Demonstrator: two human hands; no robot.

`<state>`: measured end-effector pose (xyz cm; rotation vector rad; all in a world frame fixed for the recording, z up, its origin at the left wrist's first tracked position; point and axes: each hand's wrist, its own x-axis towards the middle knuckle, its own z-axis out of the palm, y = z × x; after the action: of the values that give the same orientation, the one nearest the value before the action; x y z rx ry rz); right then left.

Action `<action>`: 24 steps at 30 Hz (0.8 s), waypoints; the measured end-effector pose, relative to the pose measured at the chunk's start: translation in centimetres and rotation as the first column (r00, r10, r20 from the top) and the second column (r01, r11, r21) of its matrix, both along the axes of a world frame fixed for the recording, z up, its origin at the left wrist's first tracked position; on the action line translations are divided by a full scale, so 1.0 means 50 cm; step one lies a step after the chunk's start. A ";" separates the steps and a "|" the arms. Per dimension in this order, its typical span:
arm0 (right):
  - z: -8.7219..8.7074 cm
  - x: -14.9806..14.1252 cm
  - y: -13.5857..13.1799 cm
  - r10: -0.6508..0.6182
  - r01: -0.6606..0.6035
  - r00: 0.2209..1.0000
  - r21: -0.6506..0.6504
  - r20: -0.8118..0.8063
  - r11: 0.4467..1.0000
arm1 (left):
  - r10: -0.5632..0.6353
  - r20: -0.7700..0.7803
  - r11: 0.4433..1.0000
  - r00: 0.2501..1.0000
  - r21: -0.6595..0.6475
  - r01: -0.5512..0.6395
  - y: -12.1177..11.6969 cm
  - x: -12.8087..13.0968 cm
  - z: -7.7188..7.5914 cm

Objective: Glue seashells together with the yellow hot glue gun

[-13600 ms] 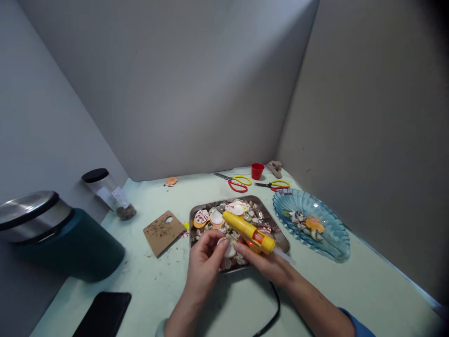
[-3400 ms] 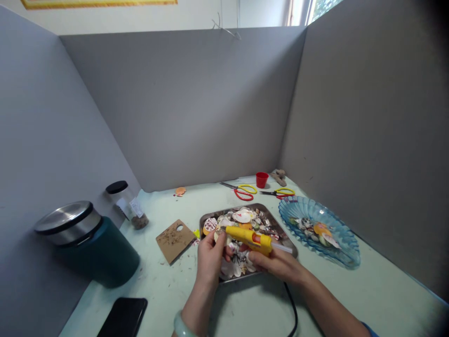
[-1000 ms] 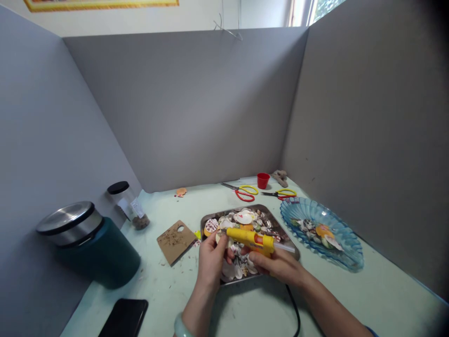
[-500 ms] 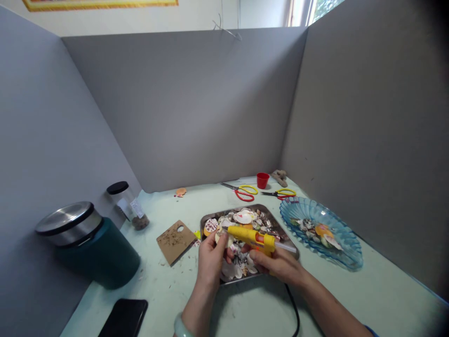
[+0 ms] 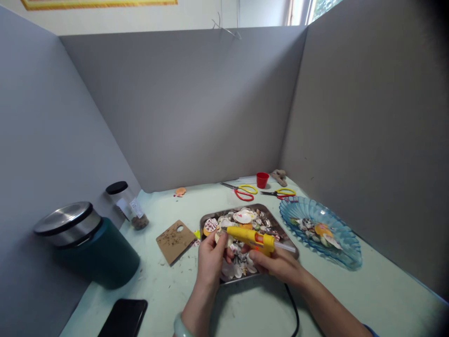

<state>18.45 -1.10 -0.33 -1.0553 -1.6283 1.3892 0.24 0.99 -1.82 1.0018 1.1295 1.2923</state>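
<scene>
My right hand [image 5: 277,264] grips a yellow hot glue gun [image 5: 249,235], a clear glue stick [image 5: 285,246] poking out of its rear. Between thumb and fingers, my left hand [image 5: 211,252] pinches a pale shell [image 5: 220,239], partly hidden by the thumb. The gun's dark nozzle points left and meets or nearly meets the shell; I cannot tell which. Both hands are over the near side of a metal tray [image 5: 269,211] filled with assorted shells [image 5: 243,215]. A black cord [image 5: 293,306] runs from below the right hand toward the front edge.
Left of the tray lies a brown board with a hole [image 5: 171,245]; farther left are a jar [image 5: 133,210], a teal flask [image 5: 101,257] and a phone [image 5: 124,318]. Behind are scissors [image 5: 242,191] and a red cup [image 5: 262,180]. A blue dish [image 5: 345,238] with shells stands right. Grey partitions enclose the table.
Almost nothing differs. Both hands, the glue gun and the shell keep the same pose; the whole view has shifted very slightly.
</scene>
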 end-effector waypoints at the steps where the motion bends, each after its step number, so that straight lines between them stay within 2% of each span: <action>1: -0.001 0.000 0.000 -0.011 0.011 1.000 -0.009 -0.006 1.000 | 0.000 0.003 1.000 1.000 0.002 0.000 -0.001 0.000 0.001; 6: -0.002 -0.002 -0.003 -0.029 0.028 0.999 -0.037 -0.028 0.999 | -0.002 0.014 1.000 1.000 0.006 0.002 -0.003 0.000 0.000; 14: -0.005 0.003 0.000 0.017 -0.019 0.999 0.053 0.036 0.998 | -0.002 0.001 1.000 1.000 0.014 0.002 0.000 0.001 -0.004; 19: -0.009 0.000 -0.001 -0.036 0.036 0.999 0.011 -0.007 0.999 | 0.000 0.009 1.000 1.000 0.003 0.000 -0.003 0.001 0.000; 24: 0.004 -0.003 -0.003 0.004 -0.004 1.000 -0.001 -0.006 1.000 | 0.005 -0.001 1.000 1.000 0.002 -0.005 -0.002 0.002 0.003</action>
<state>18.32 -1.25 -0.10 -1.0476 -1.6265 1.3950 0.32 0.91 -1.65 1.0017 1.1322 1.2975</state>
